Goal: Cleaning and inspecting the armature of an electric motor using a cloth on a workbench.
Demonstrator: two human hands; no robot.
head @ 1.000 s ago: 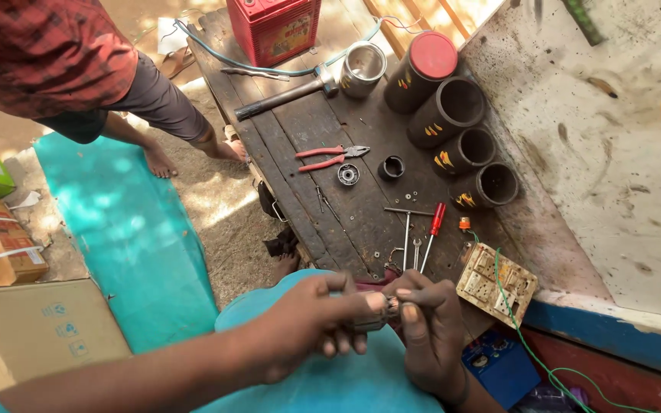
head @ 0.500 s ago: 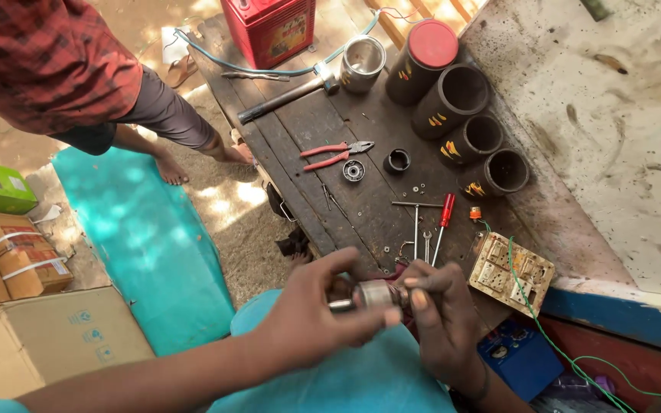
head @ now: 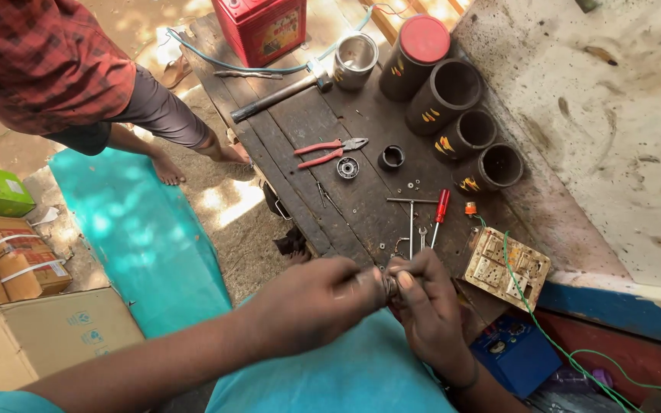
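Desk (head: pixel 361 210) crowded ahead of hands: screwdriver (head: pixel 439 213), spanners and switch board (head: pixel 506 266) lie just beyond. Open plank strip left of pliers (head: pixel 329 150). Four black tubes (head: pixel 464 136) block the right edge; hammer (head: pixel 277 98) bars the far end.

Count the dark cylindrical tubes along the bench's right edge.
4, in a diagonal row by the wall: a red-capped tube farthest from the hands, then three open tubes stepping nearer. The metal cup is not counted. None looks hidden.
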